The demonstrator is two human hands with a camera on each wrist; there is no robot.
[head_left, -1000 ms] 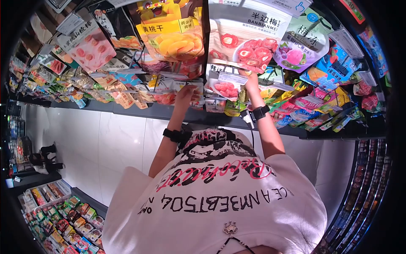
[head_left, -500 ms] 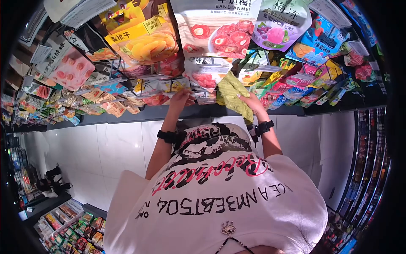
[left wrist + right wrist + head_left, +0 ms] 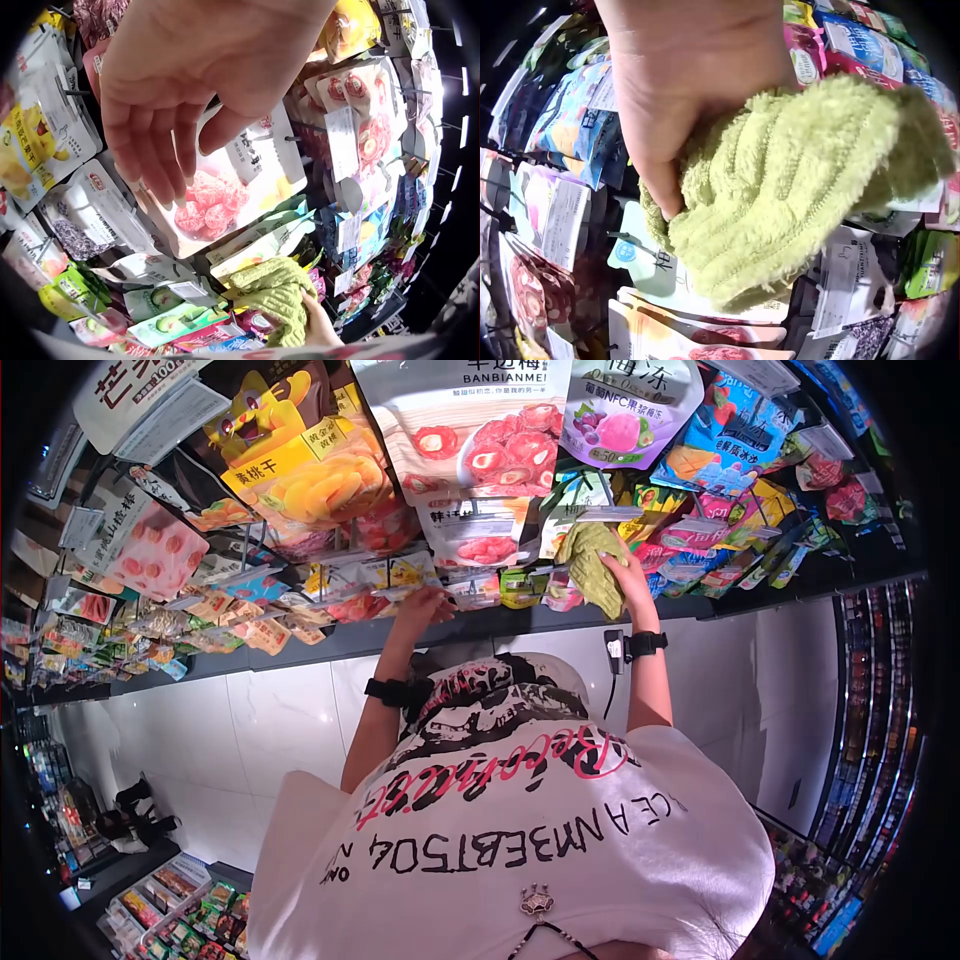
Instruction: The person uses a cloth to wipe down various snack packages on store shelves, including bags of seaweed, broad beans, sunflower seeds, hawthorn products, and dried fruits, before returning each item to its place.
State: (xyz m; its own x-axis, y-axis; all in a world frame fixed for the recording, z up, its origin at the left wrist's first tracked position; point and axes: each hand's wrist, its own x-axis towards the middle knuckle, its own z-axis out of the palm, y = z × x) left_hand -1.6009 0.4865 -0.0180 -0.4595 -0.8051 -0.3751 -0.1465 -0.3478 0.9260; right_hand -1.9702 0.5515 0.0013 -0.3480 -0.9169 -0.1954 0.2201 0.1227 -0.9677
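Note:
My right hand [image 3: 629, 582] grips a crumpled, ribbed, fluffy yellow-green cleaning cloth [image 3: 594, 568] in front of the hanging snack bags. In the right wrist view the thumb presses into the cloth [image 3: 780, 176], which covers part of a pale green plum pouch [image 3: 641, 240]. My left hand [image 3: 420, 612] hangs at the lower row of bags, left of the cloth. Its fingers droop loosely with nothing between them in the left wrist view, overlapping a white pouch with red dried fruit [image 3: 214, 206].
Large bags hang above: a yellow dried peach bag [image 3: 310, 485] and a white plum bag [image 3: 485, 445]. Price tags [image 3: 610, 514] jut from metal hooks. A dark shelf edge [image 3: 480, 623] runs below, over a white tiled floor [image 3: 285, 710]. Trays of packets [image 3: 160, 900] stand behind at left.
My right hand came out from among the bags, the cloth showing fully, then moved right and up to another pouch. The left hand shifted slightly down and left in the head view.

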